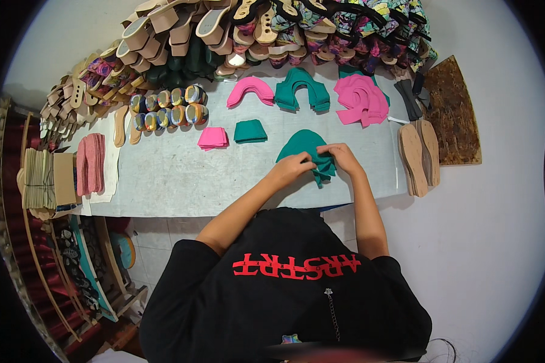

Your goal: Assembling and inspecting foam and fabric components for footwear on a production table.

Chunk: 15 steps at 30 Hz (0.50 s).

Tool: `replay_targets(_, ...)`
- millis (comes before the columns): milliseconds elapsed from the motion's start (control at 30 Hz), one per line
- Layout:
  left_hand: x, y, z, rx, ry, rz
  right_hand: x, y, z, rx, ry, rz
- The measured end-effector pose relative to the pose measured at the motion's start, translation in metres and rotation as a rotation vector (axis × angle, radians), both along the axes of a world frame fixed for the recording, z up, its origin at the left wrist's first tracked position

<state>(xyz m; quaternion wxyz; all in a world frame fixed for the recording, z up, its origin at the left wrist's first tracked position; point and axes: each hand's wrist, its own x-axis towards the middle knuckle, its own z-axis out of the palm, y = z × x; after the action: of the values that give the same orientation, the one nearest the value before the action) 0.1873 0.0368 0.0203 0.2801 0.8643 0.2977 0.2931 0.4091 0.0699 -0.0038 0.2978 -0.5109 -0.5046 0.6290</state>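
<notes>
A loose bunch of green curved cut pieces (301,143) lies near the front of the table. My left hand (293,167) has its fingers closed at the left side of the bunch. Opposite it, my right hand (341,158) pinches the upper right edge of the green pieces. The bunch's lower ends hang fanned out between my hands. Behind it are a neat stack of green arched pieces (301,86) and a jumbled pile of pink arched pieces (362,103). To the left rest a small green stack (250,130) and a small pink stack (213,138).
A pink arched stack (250,89) sits farther back. Many sandals and platform soles (206,36) crowd the table's far edge. Rows of small multicoloured rolls (166,107) stand at left, near red-pink soles (91,163). Tan soles (419,157) lie at the right edge beside a brown board (457,115).
</notes>
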Motion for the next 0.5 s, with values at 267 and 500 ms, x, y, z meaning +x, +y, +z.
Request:
replay_targets(267, 0.0, -0.023, 0.018, -0.366, -0.173, 0.007, -0.034, 0.003, 0.026, 0.401, -0.617, 0.106)
replay_targets(500, -0.01, -0.016, 0.003, -0.458, -0.111, 0.059, -0.04, -0.008, 0.011, 0.535, -0.686, 0.008)
